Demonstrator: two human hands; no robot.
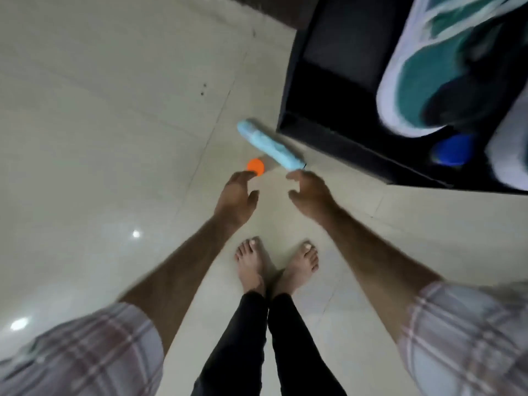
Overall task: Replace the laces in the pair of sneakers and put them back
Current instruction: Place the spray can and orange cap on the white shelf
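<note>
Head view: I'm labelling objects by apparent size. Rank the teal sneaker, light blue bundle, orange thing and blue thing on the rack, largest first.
1. Teal sneaker, though nearest the camera.
2. Light blue bundle.
3. Blue thing.
4. Orange thing, partly hidden by the left hand, so this last ranking is unsure.

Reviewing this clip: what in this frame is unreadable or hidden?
Head view only:
- teal and white sneaker: motion-blurred, cut off by the top edge; laces not discernible.
- second sneaker: mostly cut off by the right edge.
- blue object: partly hidden under the sneaker, unidentifiable.
- light blue roll and orange object: blurred, identity unclear.
</note>
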